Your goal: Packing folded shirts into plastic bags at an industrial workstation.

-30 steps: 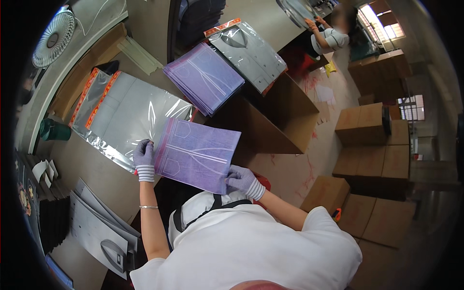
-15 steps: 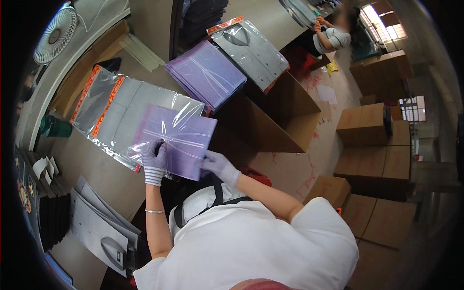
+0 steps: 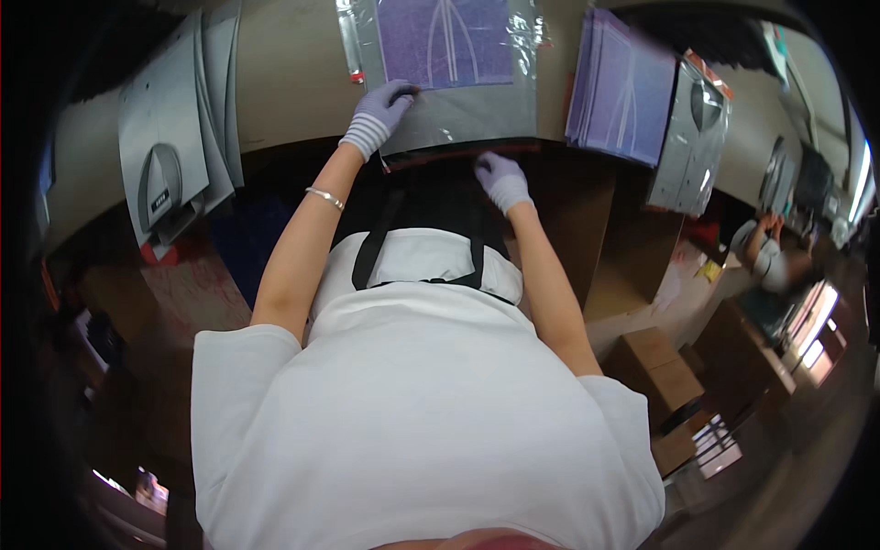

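Note:
A purple sheet (image 3: 445,46) with pale printed lines lies on a grey folded garment (image 3: 458,121) in a clear plastic bag at the table's front edge. My left hand (image 3: 380,112), in a pale purple glove with a striped cuff, has its fingertips pinched together at the sheet's lower edge. Just in front of the table edge, my right hand (image 3: 502,179) is gloved too, its fingers curled inward near the bag's front side. What those fingers hold, if anything, is hidden.
A stack of purple sheets (image 3: 623,87) lies to the right, beside a bagged grey shirt (image 3: 692,137). Grey folded shirts (image 3: 170,128) overhang the table at left. Cardboard boxes (image 3: 655,367) stand on the floor at right, where another person (image 3: 765,257) is at work.
The view has turned, bringing the table edge straight ahead. The purple sheet, held up in both hands before, now lies on the bagged grey garment. My right hand has let go of it.

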`<state>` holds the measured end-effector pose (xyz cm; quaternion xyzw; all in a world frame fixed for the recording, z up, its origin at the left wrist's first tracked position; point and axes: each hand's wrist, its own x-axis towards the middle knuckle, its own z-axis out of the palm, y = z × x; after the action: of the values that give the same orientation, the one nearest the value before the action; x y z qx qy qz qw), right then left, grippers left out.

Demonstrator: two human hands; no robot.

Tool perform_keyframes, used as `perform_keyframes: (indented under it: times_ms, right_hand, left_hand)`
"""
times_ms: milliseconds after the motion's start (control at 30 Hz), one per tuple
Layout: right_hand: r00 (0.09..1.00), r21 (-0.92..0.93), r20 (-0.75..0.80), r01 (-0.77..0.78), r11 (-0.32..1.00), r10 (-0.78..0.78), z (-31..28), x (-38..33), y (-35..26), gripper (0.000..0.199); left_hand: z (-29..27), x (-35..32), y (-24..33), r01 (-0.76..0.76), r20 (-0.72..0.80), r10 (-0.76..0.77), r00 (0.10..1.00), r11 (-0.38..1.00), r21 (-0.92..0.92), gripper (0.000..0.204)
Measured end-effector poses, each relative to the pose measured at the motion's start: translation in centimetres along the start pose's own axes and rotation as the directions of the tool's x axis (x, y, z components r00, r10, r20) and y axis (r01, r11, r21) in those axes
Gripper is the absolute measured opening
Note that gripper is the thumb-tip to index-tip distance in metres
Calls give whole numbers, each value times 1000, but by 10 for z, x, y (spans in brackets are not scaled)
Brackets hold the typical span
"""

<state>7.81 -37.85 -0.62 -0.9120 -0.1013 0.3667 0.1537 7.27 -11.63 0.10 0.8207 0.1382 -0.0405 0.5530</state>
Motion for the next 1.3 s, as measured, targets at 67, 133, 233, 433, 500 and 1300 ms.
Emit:
perform_keyframes:
  times_ms: [67,133,233,433,500,1300]
  right_hand:
    - [992,138,-48,125,982,-119,21,-17,7,20]
    - [933,128,-157,344,930,-324,24,-29,-25,17]
    - [794,-89,-220,562,822,-567,23,-25,-73,23]
    - [757,-380,-42,592,711,-652,46,0,-141,16]
    - [767,-401,-83,559,725,-637,61,4,-148,16]
    - [987,90,-147,73,993,-59,74,-82,-42,27]
  left_hand:
    - [-20,-25,-5,202,34,-200,979,949,-242,22]
    - [-36,-63,-56,238,53,-233,971,953,-185,22]
    - [-30,-107,-81,723,275,-672,688,602,-337,27]
    - [-3,-102,-76,713,344,-694,633,349,-607,42]
    - [-7,-97,-76,738,359,-704,612,347,-578,39]
    - [-60,-72,-74,446,434,-207,877,10,-895,57]
